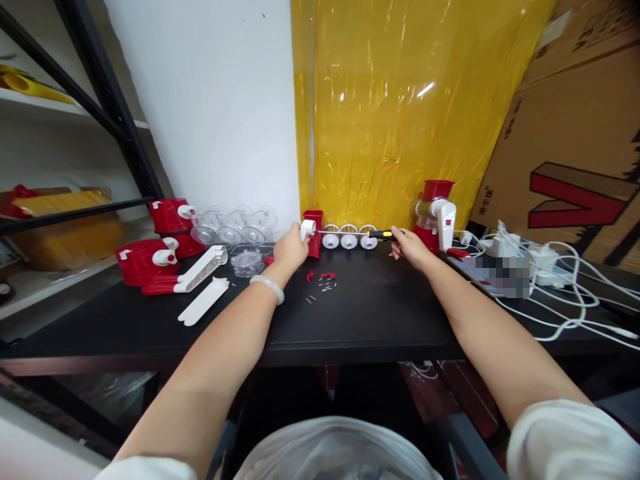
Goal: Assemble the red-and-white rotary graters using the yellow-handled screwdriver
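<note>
My left hand (291, 249) is closed around a small white plastic part (307, 229) with a round end, held above the black table. In my right hand (411, 248) is a screwdriver (383, 235) with a black and yellow handle. Its thin shaft points left, and the tip reaches the white part; whether it sits on a screw there is too small to tell. Behind the left hand stands a red plastic piece (313, 235). Below the hands lie several small screws (327, 287) and small red plastic bits (327, 275).
White round discs (349, 240) stand along the back. Left are red housings (146, 261), a white crank arm (203, 268), a white cover strip (204, 301) and clear plastic parts (235, 225). Right are an assembled red-and-white grater (440, 215), a phone-like device (493, 275) and tangled white cables (575, 293).
</note>
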Motion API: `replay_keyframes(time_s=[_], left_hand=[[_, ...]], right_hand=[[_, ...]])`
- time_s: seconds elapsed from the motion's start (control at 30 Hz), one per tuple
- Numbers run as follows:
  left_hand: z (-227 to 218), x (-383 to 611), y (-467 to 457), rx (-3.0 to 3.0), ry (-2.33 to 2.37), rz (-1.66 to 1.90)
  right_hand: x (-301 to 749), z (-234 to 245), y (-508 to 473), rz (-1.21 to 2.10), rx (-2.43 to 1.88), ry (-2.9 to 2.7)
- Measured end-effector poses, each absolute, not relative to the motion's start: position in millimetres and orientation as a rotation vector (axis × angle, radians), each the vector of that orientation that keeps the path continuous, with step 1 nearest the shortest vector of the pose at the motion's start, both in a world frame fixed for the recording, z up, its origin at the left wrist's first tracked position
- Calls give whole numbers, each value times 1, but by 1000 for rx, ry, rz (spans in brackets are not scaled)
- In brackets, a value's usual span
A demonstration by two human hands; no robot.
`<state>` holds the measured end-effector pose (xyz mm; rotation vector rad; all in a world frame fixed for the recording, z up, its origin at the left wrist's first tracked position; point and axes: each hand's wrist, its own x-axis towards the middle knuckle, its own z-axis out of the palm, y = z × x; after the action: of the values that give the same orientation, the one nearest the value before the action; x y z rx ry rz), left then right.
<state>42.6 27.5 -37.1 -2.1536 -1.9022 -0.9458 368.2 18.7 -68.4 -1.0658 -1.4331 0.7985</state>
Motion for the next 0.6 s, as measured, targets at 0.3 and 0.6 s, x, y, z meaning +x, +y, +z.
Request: replay_keyframes(time_s=[0.3,0.6], left_hand=[[-34,44,24,-2186,-1907,-945],[-35,44,24,-2183,-1911,-940]], right_hand=[[370,-66,22,792,-1158,-1354],[368,-61,16,1003,-972,-1288]])
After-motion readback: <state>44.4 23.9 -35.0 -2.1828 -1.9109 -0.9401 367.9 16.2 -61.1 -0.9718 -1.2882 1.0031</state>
